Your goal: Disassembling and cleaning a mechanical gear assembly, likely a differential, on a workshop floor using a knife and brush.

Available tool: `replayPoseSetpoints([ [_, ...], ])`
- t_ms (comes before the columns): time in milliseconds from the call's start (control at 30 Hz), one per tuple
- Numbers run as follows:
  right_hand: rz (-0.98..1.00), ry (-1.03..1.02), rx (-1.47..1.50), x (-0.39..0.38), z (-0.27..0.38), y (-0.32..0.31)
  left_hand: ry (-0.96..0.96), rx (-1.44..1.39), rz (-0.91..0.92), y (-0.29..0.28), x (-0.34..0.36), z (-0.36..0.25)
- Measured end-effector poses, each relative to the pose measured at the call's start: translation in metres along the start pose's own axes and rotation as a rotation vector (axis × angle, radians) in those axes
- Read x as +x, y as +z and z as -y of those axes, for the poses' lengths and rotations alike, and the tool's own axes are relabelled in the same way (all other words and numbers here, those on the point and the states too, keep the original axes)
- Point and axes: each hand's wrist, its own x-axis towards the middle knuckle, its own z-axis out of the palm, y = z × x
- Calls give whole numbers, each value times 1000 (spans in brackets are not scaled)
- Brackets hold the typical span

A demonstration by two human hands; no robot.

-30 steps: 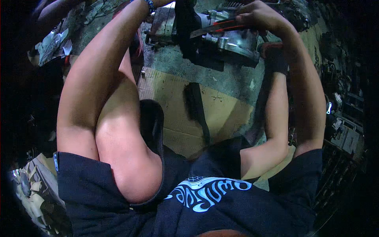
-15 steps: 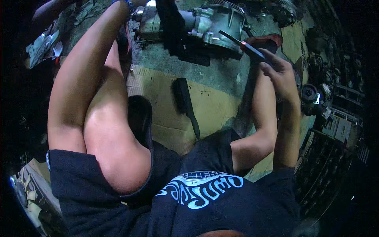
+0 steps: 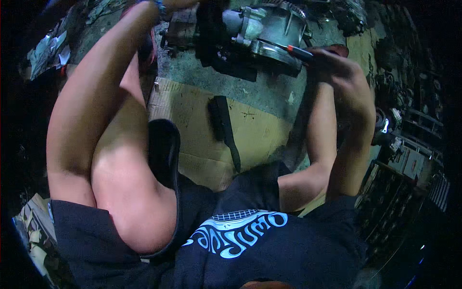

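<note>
Rough, grey-green concrete floor (image 3: 185, 73) spreads through a dim workspace, with one flat sheet of tan cardboard (image 3: 187, 115), ribbed along its left edge, laid over it between the person's two bare legs. On the cardboard lies one black brush-like tool (image 3: 221, 115), broad at the far end and tapering to a slim handle that points back toward the person.

Beyond it, on the concrete, sits one silvery metal housing (image 3: 281, 29), rounded and ribbed, its cast surface shiny in places. One black piece (image 3: 209, 26) of unclear material stands at its left.

Two hands show. The right grip (image 3: 342, 74), slightly blurred, is closed around one slender hand tool (image 3: 301, 53) with a dark and orange-red handle; its thin shaft overlaps the housing, though contact cannot be told. The left grip (image 3: 179, 3) is cut off by the upper edge, so its state cannot be told; one blue beaded bracelet (image 3: 160, 6) circles that wrist. Pale, crumpled sheets (image 3: 47, 54) lie at upper left.
</note>
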Motion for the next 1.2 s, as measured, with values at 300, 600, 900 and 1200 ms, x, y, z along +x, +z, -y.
replayPoseSetpoints([
  [300, -682, 96, 423, -80, -64, 47, 266, 337, 292, 100, -14, -28],
  [600, -677, 265, 855, -61, -38, 74, 517, 690, 393, 106, -26, -38],
  [900, -553, 189, 363, 13, -26, 3, 627, 968, 490, 79, -26, -42],
  [1200, -259, 207, -32, 54, 13, -17, 188, 395, 34, 6, -33, -25],
])
